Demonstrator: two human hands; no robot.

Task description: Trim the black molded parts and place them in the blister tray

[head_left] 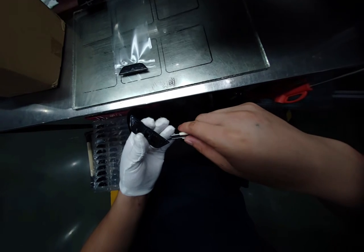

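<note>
In a white glove, my left hand [142,161] is closed on a glossy black curved plastic part [149,133], thumb on one side and fingers behind. My bare right hand [227,138] pinches a small knife [178,136] with a thin metal blade; its pale handle is mostly hidden by the fingers. The blade's tip meets or nearly meets the right end of the part; contact is too small to make out. Both hands are in front of the table's edge.
A clear plastic bag [133,47] and a similar black part [133,68] lie on the glass sheet [184,47] covering the metal table. A cardboard box [28,39] stands at left. Below is a clear tray [113,168] of black parts. Something red with a loop handle [294,94] is at right.
</note>
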